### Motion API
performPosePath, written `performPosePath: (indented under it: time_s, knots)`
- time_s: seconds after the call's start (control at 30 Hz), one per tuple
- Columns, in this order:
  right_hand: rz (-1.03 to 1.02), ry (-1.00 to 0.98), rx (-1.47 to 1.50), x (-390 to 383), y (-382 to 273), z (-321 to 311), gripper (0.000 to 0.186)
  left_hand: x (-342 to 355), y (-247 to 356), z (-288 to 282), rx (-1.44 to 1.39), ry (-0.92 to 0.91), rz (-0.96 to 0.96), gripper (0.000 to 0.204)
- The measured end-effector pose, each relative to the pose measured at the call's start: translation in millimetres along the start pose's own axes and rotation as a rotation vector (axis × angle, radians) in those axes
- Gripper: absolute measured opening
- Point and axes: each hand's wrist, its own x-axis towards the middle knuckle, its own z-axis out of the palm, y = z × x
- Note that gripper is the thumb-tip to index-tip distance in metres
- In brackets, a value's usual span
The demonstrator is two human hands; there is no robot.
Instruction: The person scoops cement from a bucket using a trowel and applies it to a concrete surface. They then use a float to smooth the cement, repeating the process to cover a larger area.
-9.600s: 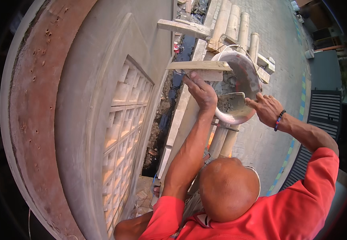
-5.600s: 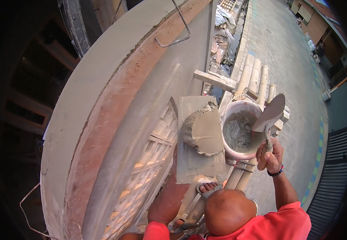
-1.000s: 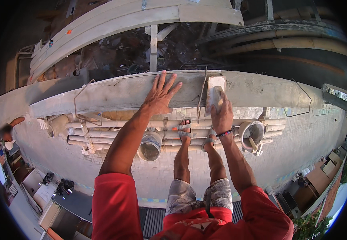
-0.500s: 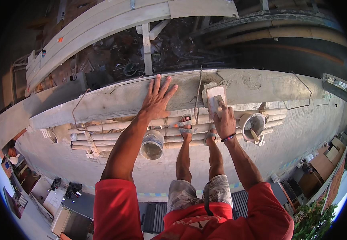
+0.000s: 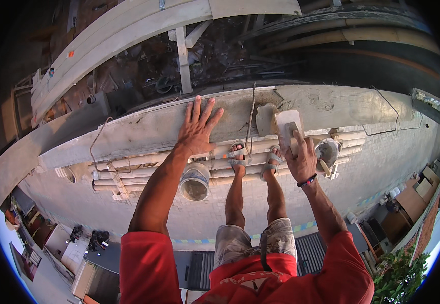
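My left hand [image 5: 197, 127] lies flat with fingers spread on the top of a grey concrete ledge [image 5: 144, 134]. My right hand [image 5: 300, 157] grips the handle of a rectangular plastering float [image 5: 287, 129], which is pressed against the ledge beside a patch of wet grey mortar [image 5: 265, 117]. A thin steel rod [image 5: 251, 116] stands up from the ledge between my hands. My sandalled feet [image 5: 254, 158] stand on bamboo scaffold poles [image 5: 144, 163] below.
A bucket [image 5: 195, 181] hangs under the poles left of my feet, and a mortar pan [image 5: 327, 152] with a trowel sits to the right. Bent wire loops [image 5: 101, 139] stick out of the ledge. The paved ground lies far below; timber beams [image 5: 128, 30] run above.
The float has slid a little along the ledge to the right of the rod. My left hand stays flat on the concrete. Much earlier I was loading mortar from the pan.
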Motion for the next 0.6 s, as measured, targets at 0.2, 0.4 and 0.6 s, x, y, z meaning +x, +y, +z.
performPosePath:
  time_s: [0.2, 0.4, 0.6]
  knots:
    - [-0.019, -0.093, -0.062, 45, -20, 26, 0.059, -1, 1, -4, 0.002, -0.011, -0.001, 0.112]
    - [0.086, -0.039, -0.047, 62, -28, 31, 0.056, -2, 1, -2, -0.013, -0.008, -0.004, 0.112]
    - [0.083, 0.012, 0.0, 71, -15, 30, 0.055, -1, 1, -3, -0.041, -0.026, -0.011, 0.115]
